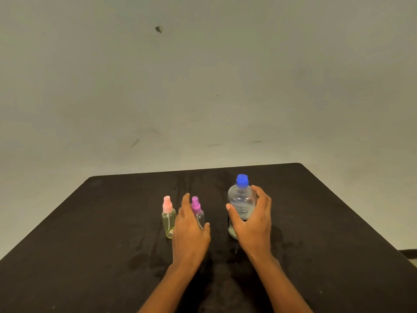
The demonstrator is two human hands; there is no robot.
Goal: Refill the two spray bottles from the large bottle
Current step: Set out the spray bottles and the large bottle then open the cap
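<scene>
Two small clear spray bottles stand upright side by side on the black table [112,222]. One has a pink cap [168,216] and holds yellowish liquid. The other has a purple cap [196,207]. My left hand [189,233] reaches around the purple-capped bottle, with straight fingers on its left and the thumb on its right, and hides most of its body. The large clear bottle [240,199] with a blue cap stands to the right. My right hand [252,220] curls round its body, thumb in front and fingers on the right side.
The table's far edge lies just behind the bottles, with a plain grey wall beyond it. Faint damp patches mark the dark cloth in front of the bottles. A strip of floor shows past the table's right edge.
</scene>
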